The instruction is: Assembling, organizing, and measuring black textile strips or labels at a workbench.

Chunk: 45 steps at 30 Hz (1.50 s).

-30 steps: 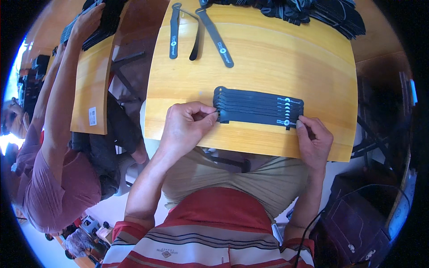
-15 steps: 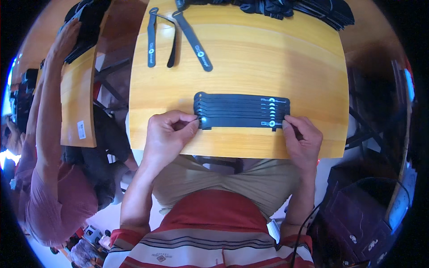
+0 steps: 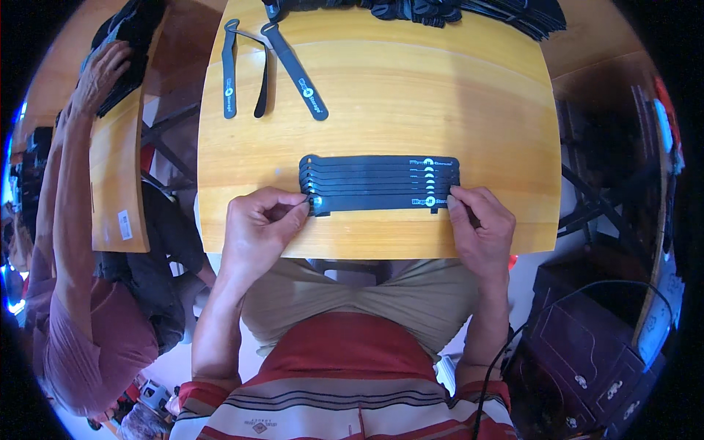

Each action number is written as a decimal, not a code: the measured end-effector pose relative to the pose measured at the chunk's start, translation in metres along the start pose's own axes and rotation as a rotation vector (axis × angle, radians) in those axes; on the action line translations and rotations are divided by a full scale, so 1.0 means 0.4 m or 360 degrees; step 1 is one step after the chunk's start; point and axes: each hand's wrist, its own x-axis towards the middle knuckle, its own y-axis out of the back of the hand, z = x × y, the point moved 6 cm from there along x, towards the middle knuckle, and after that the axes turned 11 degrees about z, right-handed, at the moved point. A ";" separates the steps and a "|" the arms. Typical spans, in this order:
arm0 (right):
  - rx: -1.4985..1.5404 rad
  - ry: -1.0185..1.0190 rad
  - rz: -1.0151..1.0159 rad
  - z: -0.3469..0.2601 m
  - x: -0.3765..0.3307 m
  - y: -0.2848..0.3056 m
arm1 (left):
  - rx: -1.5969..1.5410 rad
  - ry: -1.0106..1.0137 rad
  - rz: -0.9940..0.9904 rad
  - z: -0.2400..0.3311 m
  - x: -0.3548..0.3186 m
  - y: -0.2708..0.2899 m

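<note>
A row of several black hook-and-loop straps (image 3: pixel 367 183) lies overlapped on the wooden table, each shifted a little from the one behind it. White printing and a round mark show near their right ends, and their left ends have slotted loops. My left hand (image 3: pixel 260 224) pinches the left end of the nearest strap between thumb and forefinger. At the opposite end, my right hand (image 3: pixel 480 224) has thumb and forefinger closed on the nearest strap's right tip. Small dark tabs stick out below the front edge of the row.
Farther back on the table (image 3: pixel 506 125) lie a single strap (image 3: pixel 297 73) and a folded strap (image 3: pixel 229 73). Piles of black straps (image 3: pixel 513 15) line the far edge. Left, another person's hand (image 3: pixel 103 73) rests on dark material at a second table (image 3: pixel 117 169). A dark cabinet (image 3: pixel 587 352) stands right.
The view has shifted slightly, so the table and straps appear farther left. Both my hands keep their pinch at the ends of the row. The other person's hand has moved a little.
</note>
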 end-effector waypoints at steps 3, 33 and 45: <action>-0.0052 0.0022 0.0004 -0.006 0.000 0.002 | 0.0031 -0.0025 -0.0001 -0.010 0.004 0.001; -0.0063 0.0073 0.0051 -0.007 -0.004 0.004 | 0.0066 -0.0104 -0.0068 -0.003 0.005 0.000; -0.0161 0.0137 0.0087 -0.016 -0.016 0.002 | 0.0091 -0.0119 -0.0081 -0.007 0.013 0.001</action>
